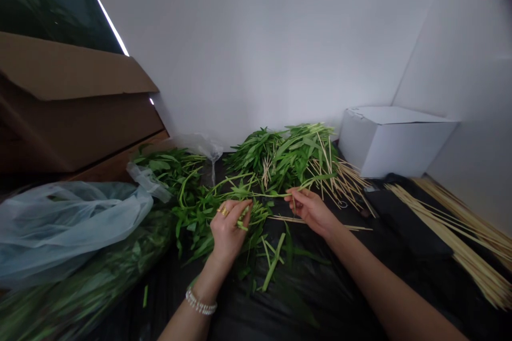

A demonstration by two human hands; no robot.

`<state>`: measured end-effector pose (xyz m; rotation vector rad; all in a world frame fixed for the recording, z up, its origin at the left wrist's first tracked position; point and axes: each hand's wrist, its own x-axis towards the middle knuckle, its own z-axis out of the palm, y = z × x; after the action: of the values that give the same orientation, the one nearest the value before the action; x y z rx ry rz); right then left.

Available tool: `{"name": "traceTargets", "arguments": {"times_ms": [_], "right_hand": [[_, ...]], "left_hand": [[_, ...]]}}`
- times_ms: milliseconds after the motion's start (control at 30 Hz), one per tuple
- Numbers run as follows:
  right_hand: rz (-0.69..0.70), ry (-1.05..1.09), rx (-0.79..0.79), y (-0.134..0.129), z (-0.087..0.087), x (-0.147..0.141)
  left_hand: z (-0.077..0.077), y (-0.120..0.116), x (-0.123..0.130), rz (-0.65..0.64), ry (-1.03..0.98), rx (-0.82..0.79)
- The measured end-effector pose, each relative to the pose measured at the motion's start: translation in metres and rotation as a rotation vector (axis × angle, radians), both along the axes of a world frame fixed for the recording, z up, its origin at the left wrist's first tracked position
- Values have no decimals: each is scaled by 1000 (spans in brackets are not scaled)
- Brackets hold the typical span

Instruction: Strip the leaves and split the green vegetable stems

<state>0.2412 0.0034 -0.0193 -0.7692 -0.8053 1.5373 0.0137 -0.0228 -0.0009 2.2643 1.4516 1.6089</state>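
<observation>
My left hand [231, 222], with a gold ring and a beaded bracelet, is closed around short green stems at the near edge of the leafy pile [196, 216]. To its right, my right hand [310, 209] pinches a thin green stem [274, 195] that stretches leftward toward the leaves above my left hand. A few thin sticks [288, 219] lie on the black covering behind and beside my right fingers. Cut stem pieces [274, 264] rest on the black covering [248, 314] between my forearms.
Skewered green bunches [296, 154] lie at the back by a white box [396, 138]. Long sticks [452, 240] and a dark flat object [416, 229] are at right. At left are a plastic bag [76, 224], more greens [108, 272] and a cardboard box [76, 117].
</observation>
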Motion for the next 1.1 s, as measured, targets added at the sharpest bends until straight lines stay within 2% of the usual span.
{"name": "traceTargets", "arguments": {"times_ms": [267,400,667,933,1100], "right_hand": [[45,-162,128,-7,5,-5],[59,-223,139,-8,5,-8],[94,-283,170,-11,4,-11],[-50,-196,130,-7,9,-7],[-49,-148,98,-8,9,-9]], "left_hand": [[-5,2,-1,7,142,138],[-8,6,0,63,267,210],[-10,7,1,80,452,181],[-8,7,2,108,414,143],[-5,7,6,87,313,82]]}}
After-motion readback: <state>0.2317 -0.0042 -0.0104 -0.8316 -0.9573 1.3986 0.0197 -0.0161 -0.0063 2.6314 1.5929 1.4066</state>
